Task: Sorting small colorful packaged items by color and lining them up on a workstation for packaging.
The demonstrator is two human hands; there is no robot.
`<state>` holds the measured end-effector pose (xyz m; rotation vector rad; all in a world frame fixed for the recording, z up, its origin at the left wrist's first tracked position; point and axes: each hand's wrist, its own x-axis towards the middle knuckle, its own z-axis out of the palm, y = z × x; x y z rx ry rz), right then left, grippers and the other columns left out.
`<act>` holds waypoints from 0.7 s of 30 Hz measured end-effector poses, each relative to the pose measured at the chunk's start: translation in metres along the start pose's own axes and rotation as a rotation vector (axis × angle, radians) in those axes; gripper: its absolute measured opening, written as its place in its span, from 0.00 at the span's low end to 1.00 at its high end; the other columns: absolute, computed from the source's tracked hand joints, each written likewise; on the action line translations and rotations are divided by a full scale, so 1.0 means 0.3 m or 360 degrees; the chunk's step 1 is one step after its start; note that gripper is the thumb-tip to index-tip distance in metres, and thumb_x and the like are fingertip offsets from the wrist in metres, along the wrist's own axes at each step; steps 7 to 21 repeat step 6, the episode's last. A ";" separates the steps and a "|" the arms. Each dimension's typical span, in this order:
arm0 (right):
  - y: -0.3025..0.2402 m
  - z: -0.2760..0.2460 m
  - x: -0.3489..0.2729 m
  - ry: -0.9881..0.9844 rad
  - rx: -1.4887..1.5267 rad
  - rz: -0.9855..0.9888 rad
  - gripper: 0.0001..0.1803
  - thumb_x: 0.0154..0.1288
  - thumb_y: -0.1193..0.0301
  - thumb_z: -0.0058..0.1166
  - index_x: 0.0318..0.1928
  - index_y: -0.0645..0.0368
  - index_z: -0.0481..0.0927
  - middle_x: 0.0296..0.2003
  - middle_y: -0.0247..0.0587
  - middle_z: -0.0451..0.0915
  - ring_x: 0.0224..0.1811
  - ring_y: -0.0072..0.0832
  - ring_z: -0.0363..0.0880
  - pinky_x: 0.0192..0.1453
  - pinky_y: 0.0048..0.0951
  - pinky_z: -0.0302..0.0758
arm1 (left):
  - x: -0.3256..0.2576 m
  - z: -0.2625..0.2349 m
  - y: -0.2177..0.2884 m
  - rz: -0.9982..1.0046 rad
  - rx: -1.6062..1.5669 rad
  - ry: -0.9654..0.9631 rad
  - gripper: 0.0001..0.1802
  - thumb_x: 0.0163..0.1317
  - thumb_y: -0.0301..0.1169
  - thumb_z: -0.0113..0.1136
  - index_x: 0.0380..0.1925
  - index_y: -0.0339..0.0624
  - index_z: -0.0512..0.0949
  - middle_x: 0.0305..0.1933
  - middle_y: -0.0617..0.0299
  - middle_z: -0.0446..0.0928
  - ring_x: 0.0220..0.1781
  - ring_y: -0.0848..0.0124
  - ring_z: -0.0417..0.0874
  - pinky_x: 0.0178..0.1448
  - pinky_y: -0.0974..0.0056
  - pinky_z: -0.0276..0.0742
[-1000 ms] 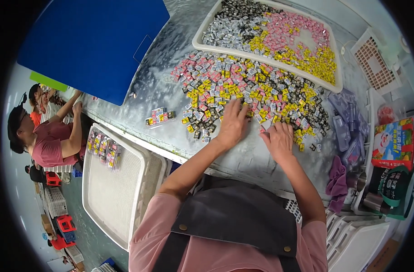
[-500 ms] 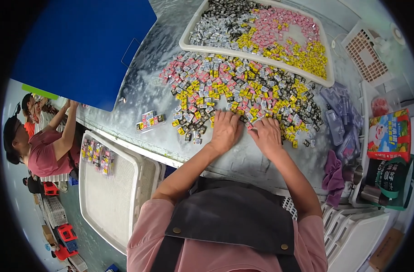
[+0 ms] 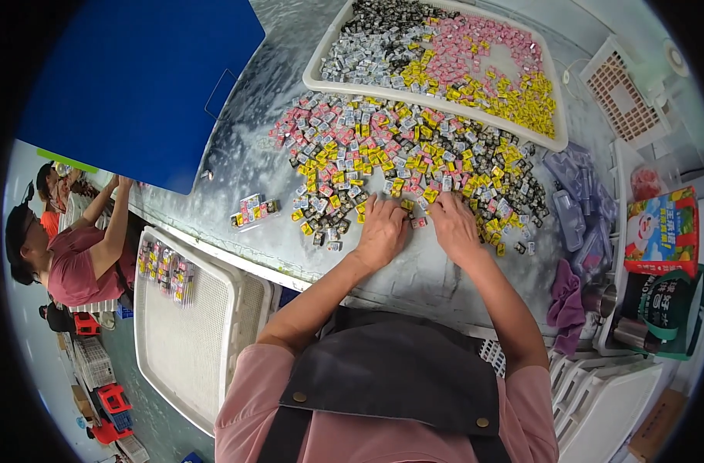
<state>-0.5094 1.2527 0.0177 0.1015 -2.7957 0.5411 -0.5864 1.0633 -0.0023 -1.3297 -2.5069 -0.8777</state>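
Note:
A loose pile of small, boxy wrapped pieces [image 3: 367, 154] in pink, yellow, black and pale blue covers the middle of the table. My left hand [image 3: 383, 231] rests at the pile's near edge with its fingers curled down; what lies under them is hidden. To its right, my right hand [image 3: 455, 230] reaches in among the pieces, fingers bent and drawn together, their tips partly hidden. Between the two hands a pink and white piece [image 3: 419, 222] lies on the tabletop. A small clear pack of such pieces [image 3: 254, 211] sits to the left of the pile.
A white tray [image 3: 444, 99] of pieces grouped by colour stands beyond the pile. A blue board [image 3: 136, 85] fills the far left. Lower left, a white mesh tray [image 3: 184, 332] holds filled packs. Clear plastic shells [image 3: 579, 197] and a purple cloth [image 3: 566, 305] lie right. A co-worker [image 3: 86, 255] works left.
My right hand has shifted slightly left and further into the pile, its fingers drawn closer together. My left hand is nearly in place. A pink and white piece now shows between the hands.

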 end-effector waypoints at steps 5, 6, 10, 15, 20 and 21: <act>-0.046 -0.025 -0.008 -0.0316 0.0181 0.0558 0.10 0.61 0.75 0.59 0.43 0.64 0.78 0.45 0.55 0.78 0.50 0.48 0.79 0.51 0.46 0.78 | -0.031 -0.026 0.015 -0.0102 0.0036 -0.0107 0.19 0.56 0.27 0.66 0.48 0.39 0.76 0.41 0.53 0.75 0.49 0.52 0.75 0.72 0.39 0.58; -0.041 -0.017 -0.017 -0.0329 0.0256 0.0663 0.15 0.60 0.72 0.62 0.47 0.61 0.77 0.50 0.56 0.79 0.53 0.50 0.79 0.52 0.46 0.78 | -0.032 -0.041 0.029 -0.0097 0.0080 -0.0163 0.21 0.57 0.28 0.65 0.51 0.40 0.76 0.41 0.53 0.75 0.49 0.52 0.75 0.72 0.39 0.58; -0.041 -0.017 -0.017 -0.0329 0.0256 0.0663 0.15 0.60 0.72 0.62 0.47 0.61 0.77 0.50 0.56 0.79 0.53 0.50 0.79 0.52 0.46 0.78 | -0.032 -0.041 0.029 -0.0097 0.0080 -0.0163 0.21 0.57 0.28 0.65 0.51 0.40 0.76 0.41 0.53 0.75 0.49 0.52 0.75 0.72 0.39 0.58; -0.041 -0.017 -0.017 -0.0329 0.0256 0.0663 0.15 0.60 0.72 0.62 0.47 0.61 0.77 0.50 0.56 0.79 0.53 0.50 0.79 0.52 0.46 0.78 | -0.032 -0.041 0.029 -0.0097 0.0080 -0.0163 0.21 0.57 0.28 0.65 0.51 0.40 0.76 0.41 0.53 0.75 0.49 0.52 0.75 0.72 0.39 0.58; -0.041 -0.017 -0.017 -0.0329 0.0256 0.0663 0.15 0.60 0.72 0.62 0.47 0.61 0.77 0.50 0.56 0.79 0.53 0.50 0.79 0.52 0.46 0.78 | -0.032 -0.041 0.029 -0.0097 0.0080 -0.0163 0.21 0.57 0.28 0.65 0.51 0.40 0.76 0.41 0.53 0.75 0.49 0.52 0.75 0.72 0.39 0.58; -0.041 -0.017 -0.017 -0.0329 0.0256 0.0663 0.15 0.60 0.72 0.62 0.47 0.61 0.77 0.50 0.56 0.79 0.53 0.50 0.79 0.52 0.46 0.78 | -0.032 -0.041 0.029 -0.0097 0.0080 -0.0163 0.21 0.57 0.28 0.65 0.51 0.40 0.76 0.41 0.53 0.75 0.49 0.52 0.75 0.72 0.39 0.58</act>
